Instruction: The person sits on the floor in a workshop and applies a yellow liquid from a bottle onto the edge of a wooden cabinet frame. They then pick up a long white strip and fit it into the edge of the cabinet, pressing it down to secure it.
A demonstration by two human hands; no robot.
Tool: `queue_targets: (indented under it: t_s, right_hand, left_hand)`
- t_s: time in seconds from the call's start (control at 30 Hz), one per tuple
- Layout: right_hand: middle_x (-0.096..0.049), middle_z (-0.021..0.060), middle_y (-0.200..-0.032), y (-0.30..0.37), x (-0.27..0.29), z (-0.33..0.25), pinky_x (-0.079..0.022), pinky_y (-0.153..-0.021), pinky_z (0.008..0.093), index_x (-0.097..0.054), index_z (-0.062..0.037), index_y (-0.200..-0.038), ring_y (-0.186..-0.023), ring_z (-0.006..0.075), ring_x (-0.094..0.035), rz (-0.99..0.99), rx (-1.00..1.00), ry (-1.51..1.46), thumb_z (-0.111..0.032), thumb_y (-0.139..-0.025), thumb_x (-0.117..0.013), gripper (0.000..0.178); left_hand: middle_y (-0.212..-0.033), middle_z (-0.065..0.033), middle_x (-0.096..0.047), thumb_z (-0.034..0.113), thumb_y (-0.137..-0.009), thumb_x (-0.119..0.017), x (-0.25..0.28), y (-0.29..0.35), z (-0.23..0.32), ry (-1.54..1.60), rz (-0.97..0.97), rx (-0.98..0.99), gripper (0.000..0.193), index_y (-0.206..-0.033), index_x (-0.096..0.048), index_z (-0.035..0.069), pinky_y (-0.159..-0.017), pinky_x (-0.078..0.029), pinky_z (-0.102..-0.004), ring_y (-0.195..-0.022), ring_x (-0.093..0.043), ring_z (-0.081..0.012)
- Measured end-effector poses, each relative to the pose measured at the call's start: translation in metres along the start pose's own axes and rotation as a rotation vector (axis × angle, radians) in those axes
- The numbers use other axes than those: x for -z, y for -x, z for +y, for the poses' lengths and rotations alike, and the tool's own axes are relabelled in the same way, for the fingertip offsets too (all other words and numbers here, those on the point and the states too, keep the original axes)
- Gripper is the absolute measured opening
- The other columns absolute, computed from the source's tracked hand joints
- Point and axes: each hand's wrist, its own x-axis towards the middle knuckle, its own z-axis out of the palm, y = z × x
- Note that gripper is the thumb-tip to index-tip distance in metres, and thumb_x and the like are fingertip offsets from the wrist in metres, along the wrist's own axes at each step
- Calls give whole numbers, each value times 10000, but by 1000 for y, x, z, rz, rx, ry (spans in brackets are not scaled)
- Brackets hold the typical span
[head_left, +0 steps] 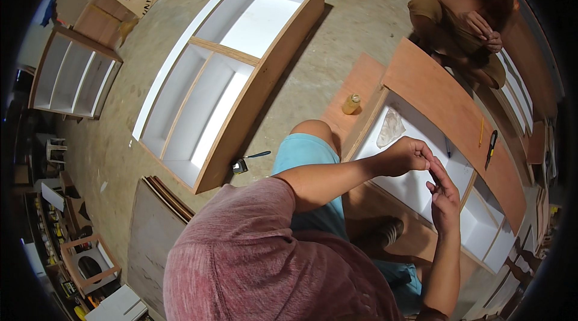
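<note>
My left hand (pixel 407 156) is closed in a pinch over a wooden cabinet frame with a white inside (pixel 409 191). What it pinches, if anything, is too small to make out. My right hand (pixel 444 196) meets it from the right, its fingers stretched toward the left fingertips and its thumb apart. Beside my left hand, a clear plastic bag (pixel 391 128) lies in the cabinet; a blue pen (pixel 448 147) lies farther right. On the brown plywood panel (pixel 421 89) along the cabinet's far side rest a yellow pencil (pixel 481 132) and a utility knife (pixel 491 149).
A small bottle of yellowish liquid (pixel 351 104) stands on plywood to the left. A larger white-lined cabinet (pixel 235 68) lies on the floor, with a tape measure (pixel 239 166) and a thin dark-blue-handled tool (pixel 257 154) near it. Another person (pixel 469 14) crouches at upper right, hands together.
</note>
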Motion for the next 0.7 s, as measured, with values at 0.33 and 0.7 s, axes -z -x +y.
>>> queue_targets:
  t_s: [0.33,0.7]
  right_hand:
    - [-365,161,-1634,1,5,7,-364,-1114,351,-610,-32,-1388,-1455,238,-404,85,235,13,-333,-888,-711,592]
    - [-531,140,-1451,-8,44,-9,-507,-998,380,-599,-56,-1261,-1242,235,-585,430,497,-398,-115,-983,-631,286]
  left_hand:
    - [-942,-25,-698,69,-897,-674,8,0,-4,-92,73,-8,131,-1003,-700,-4,-813,-491,-252,-901,-612,-83]
    - [-904,-47,-693,-18,-890,-676,42,-4,12,65,306,-138,109,-997,-679,3,-760,-531,-241,-841,-648,-96]
